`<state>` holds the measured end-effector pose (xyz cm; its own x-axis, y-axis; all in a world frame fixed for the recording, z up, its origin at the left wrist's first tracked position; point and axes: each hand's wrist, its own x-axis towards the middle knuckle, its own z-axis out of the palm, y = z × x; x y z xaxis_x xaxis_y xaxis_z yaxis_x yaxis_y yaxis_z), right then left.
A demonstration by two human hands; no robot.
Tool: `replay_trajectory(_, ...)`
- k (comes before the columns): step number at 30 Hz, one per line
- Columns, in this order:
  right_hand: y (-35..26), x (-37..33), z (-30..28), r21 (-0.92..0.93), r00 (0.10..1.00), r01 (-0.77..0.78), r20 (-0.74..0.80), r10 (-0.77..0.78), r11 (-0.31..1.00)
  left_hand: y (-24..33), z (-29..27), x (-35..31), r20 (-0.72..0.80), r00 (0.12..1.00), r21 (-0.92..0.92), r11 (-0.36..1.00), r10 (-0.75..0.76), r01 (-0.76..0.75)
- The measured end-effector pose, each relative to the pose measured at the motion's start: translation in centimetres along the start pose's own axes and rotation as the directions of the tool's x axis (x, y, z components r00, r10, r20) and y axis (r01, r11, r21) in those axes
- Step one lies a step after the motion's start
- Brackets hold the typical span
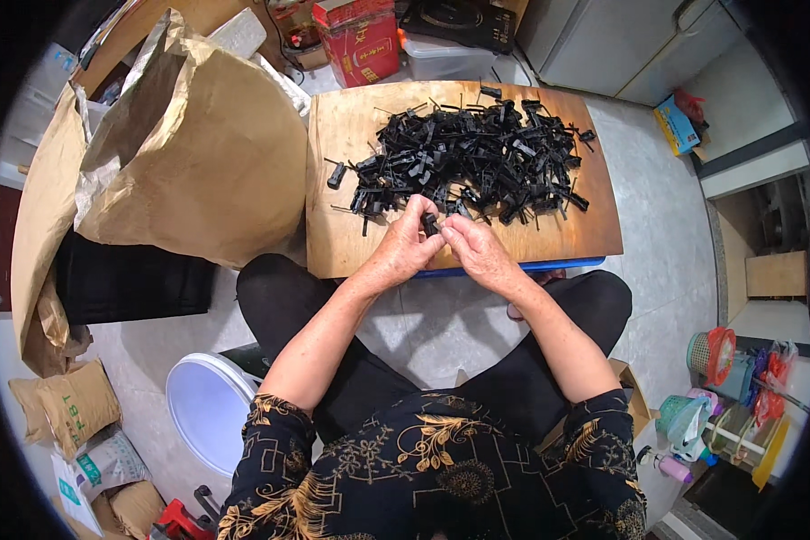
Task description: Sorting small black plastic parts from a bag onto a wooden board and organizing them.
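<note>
A heap of small black plastic parts [477, 157] with thin pins covers the far half of a wooden board [351, 243] in front of me. My left hand [403, 247] and my right hand [477, 250] meet over the board's near edge. Both pinch one small black part [430, 222] between their fingertips, just in front of the heap. A few loose black pieces [336, 174] lie apart at the heap's left side.
A large open brown paper sack [198, 144] stands left of the board, with a black box [130, 283] beneath it. A white bucket [207, 405] sits by my left knee. Red boxes [360, 40] and a clear container stand behind the board. Coloured household items [720, 396] cluster at right.
</note>
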<state>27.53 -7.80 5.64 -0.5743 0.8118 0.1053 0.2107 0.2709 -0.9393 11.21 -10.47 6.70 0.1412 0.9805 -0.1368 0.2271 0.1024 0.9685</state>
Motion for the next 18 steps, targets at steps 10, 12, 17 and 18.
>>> replay_trajectory(10, 1.1, 0.7, 1.6, -0.059, 0.989, -0.07, -0.131, 0.062, 0.996, -0.5, 1.5, -0.1, -0.262, 0.934, 0.353, 0.925, 0.244, -0.142)
replay_trajectory(12, 0.8, 0.6, 1.8, -0.044, 0.988, -0.071, -0.139, 0.064, 0.997, -1.2, 1.5, 0.0, -0.282, 0.908, 0.381, 0.905, 0.308, -0.189)
replay_trajectory(17, 0.5, 0.4, 0.9, 0.103, 0.99, -0.134, -0.029, 0.138, 0.986, -1.2, 0.9, 0.0, -0.233, 0.921, 0.285, 0.927, 0.312, -0.242)
replay_trajectory(18, 0.2, 0.4, 0.8, 0.1, 0.99, -0.131, -0.03, 0.134, 0.986, -0.9, 0.8, 0.0, -0.206, 0.939, 0.149, 0.958, 0.274, -0.247)
